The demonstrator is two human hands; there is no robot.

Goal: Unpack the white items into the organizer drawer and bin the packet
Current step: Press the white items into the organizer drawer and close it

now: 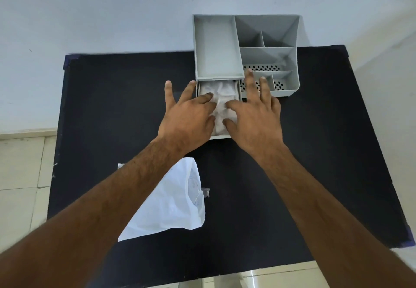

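Observation:
A grey organizer (pixel 216 47) with several compartments stands at the far edge of the black table. Its drawer (pixel 221 136) is pulled out toward me and holds the white items (pixel 219 98), soft crumpled pieces. My left hand (pixel 188 116) and my right hand (pixel 254 112) lie flat over the drawer, fingers spread, thumbs and forefingers resting on the white items. Neither hand grips anything. The white packet (pixel 173 202) lies crumpled on the table near me, partly under my left forearm.
The black table (pixel 304 152) stands against a pale wall. A small clear scrap (pixel 206 192) lies beside the packet. Tiled floor shows at the left and at the bottom. No bin is in view.

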